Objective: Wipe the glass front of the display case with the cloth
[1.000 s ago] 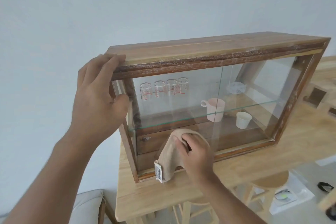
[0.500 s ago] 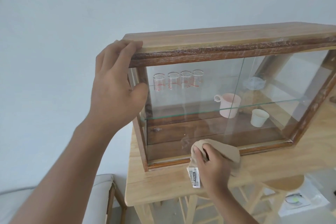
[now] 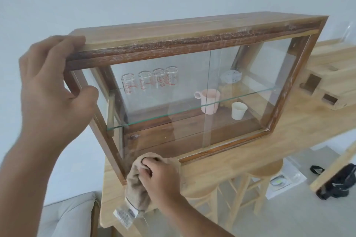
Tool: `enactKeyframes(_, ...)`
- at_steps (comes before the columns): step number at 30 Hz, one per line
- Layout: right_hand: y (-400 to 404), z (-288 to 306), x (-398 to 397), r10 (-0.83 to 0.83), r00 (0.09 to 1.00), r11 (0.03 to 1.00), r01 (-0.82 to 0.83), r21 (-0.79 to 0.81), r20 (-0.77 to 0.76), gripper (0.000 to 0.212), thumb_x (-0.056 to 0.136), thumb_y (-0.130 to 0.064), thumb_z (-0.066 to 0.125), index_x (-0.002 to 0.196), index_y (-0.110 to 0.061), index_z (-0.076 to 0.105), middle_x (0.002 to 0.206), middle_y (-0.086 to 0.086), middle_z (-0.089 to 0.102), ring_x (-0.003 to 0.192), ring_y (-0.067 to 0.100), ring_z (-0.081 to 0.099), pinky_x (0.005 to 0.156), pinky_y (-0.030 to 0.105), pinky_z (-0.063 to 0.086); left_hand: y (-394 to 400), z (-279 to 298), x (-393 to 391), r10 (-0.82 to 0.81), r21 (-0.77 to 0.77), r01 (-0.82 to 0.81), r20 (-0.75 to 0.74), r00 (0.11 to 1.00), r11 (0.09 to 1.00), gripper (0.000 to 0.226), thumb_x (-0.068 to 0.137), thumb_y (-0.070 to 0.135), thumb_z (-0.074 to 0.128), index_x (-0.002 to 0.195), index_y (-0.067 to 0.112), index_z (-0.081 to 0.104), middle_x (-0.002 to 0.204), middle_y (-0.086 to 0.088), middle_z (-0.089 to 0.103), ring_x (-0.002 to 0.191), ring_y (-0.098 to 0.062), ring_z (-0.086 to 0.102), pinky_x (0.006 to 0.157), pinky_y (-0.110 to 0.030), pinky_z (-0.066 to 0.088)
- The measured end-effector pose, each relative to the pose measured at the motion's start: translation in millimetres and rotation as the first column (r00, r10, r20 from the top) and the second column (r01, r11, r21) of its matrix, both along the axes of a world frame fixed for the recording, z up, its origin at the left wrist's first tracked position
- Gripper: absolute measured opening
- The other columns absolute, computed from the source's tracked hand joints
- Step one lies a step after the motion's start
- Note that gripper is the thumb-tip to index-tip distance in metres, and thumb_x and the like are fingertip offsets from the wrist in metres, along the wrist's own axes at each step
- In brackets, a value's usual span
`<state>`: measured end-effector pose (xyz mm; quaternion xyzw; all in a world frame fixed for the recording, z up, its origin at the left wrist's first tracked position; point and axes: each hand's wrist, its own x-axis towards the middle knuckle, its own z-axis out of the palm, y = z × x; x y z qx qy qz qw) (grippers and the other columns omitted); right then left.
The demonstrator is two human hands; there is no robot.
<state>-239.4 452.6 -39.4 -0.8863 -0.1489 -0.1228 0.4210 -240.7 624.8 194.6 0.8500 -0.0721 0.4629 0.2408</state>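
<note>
A wooden display case [image 3: 192, 32] with a glass front [image 3: 240, 75] stands on a light wooden table [image 3: 269, 152]. Inside, several measuring glasses [image 3: 150, 81] line the glass shelf, with a pink mug [image 3: 209, 102] and a white cup [image 3: 238, 110] to the right. My left hand [image 3: 52, 90] grips the case's top left corner. My right hand [image 3: 161, 177] holds a bunched beige cloth [image 3: 136, 184] against the bottom left of the front frame. A label [image 3: 124, 213] dangles from the cloth.
A wooden block with square holes [image 3: 319, 84] lies on the table right of the case. Wooden stools [image 3: 265, 169] stand under the table. A black bag [image 3: 341, 181] and papers lie on the floor at right. A grey cushion [image 3: 67, 215] is at bottom left.
My right hand has slid the cloth from the lower glass down to the bottom frame and leftwards toward the corner. The left hand keeps its grip; the view has shifted.
</note>
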Motion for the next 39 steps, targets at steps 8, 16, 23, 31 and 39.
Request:
enactKeyframes(8,-134,-8,40,-0.354,0.935,0.923,0.354,-0.15,0.026,0.025,0.089,-0.038,0.073,0.091,-0.035,0.048,0.073,-0.001,0.066,0.072,0.031,0.062,0.054,0.033,0.038,0,-7,3,-0.023,-0.037,0.024,0.027,0.999,0.999,0.089,0.065,0.016,0.057,0.148,0.046,0.043,0.15,0.011,0.045,0.142,-0.031,0.043,0.114,-0.046,0.043)
enactKeyframes(16,-108,-12,21,-0.314,0.937,0.877,0.348,-0.331,0.155,0.024,0.072,-0.017,0.088,0.066,-0.022,0.065,0.063,-0.004,0.069,0.058,0.029,0.066,0.05,0.029,0.04,-20,3,-18,-0.124,-0.009,0.124,0.04,0.991,0.992,0.081,0.067,0.004,0.056,0.148,0.007,0.051,0.146,0.005,0.039,0.146,-0.035,0.035,0.118,-0.052,0.038)
enactKeyframes(23,-7,-6,-11,-0.068,0.99,0.916,0.109,-0.386,0.12,0.016,0.077,-0.023,0.083,0.075,-0.026,0.068,0.068,-0.003,0.07,0.06,0.025,0.067,0.055,0.03,0.031,-8,-24,-35,-0.178,-0.112,0.189,0.097,0.979,0.976,0.077,0.074,-0.003,0.054,0.15,0.01,0.049,0.163,-0.012,0.035,0.154,-0.018,0.033,0.12,-0.044,0.039)
enactKeyframes(31,41,-19,-14,0.138,0.99,0.928,-0.121,-0.351,0.025,0.01,0.096,-0.032,0.056,0.103,-0.028,0.06,0.102,0.004,0.072,0.091,0.035,0.07,0.062,0.041,0.046,-17,-225,-83,-0.094,-0.436,-0.064,-0.33,0.939,0.898,0.045,0.076,0.019,0.054,0.119,0.019,0.069,0.133,0.004,0.057,0.128,-0.014,0.056,0.103,-0.054,0.052)
enactKeyframes(39,-59,-15,13,-0.016,1.0,0.913,0.022,-0.408,0.018,0.014,0.095,-0.04,0.056,0.103,-0.03,0.059,0.102,-0.006,0.072,0.097,0.023,0.067,0.062,0.032,0.034,-7,-317,-97,0.021,-0.017,-0.031,-0.418,0.908,0.999,0.056,0.103,0.053,0.043,0.116,0.01,0.077,0.129,-0.007,0.071,0.122,-0.028,0.062,0.115,-0.046,0.039)
